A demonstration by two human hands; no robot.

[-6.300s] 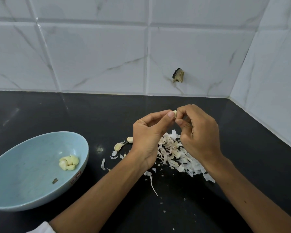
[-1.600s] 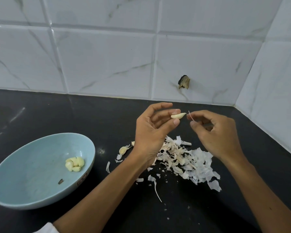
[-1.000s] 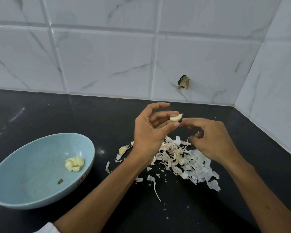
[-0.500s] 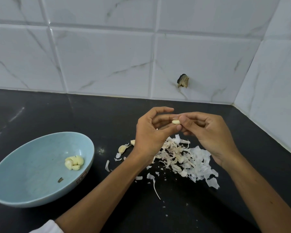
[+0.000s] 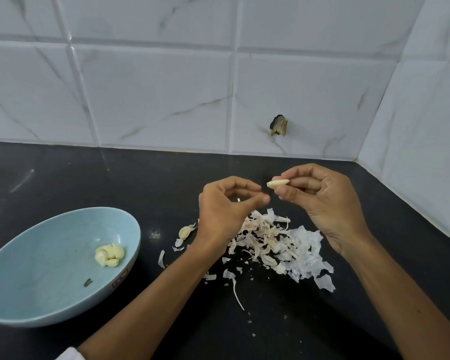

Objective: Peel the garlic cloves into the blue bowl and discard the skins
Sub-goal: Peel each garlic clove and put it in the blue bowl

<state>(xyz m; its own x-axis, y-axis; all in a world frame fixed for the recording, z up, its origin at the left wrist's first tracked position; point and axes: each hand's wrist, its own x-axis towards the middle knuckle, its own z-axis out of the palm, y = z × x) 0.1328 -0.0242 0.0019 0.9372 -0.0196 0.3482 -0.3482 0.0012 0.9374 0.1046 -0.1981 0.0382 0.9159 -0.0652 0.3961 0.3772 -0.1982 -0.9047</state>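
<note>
Peeled garlic clove (image 5: 278,183) pinched between thumb and fingertips of the right hand (image 5: 325,203), raised above the black counter (image 5: 115,178). Just left of it, close but not touching, the left hand (image 5: 226,209), fingers curled, thumb tip near the forefinger; pale fleck (image 5: 238,200) inside the curl, impossible to tell whether gripped. Beneath both hands, a loose pile of skins (image 5: 278,242), with one unpeeled clove (image 5: 185,232) off its left edge. Further left, well apart, the blue bowl (image 5: 37,268) with a small cluster of peeled cloves (image 5: 109,254). Behind, white tiles (image 5: 153,100) with a chipped hole (image 5: 279,125)
</note>
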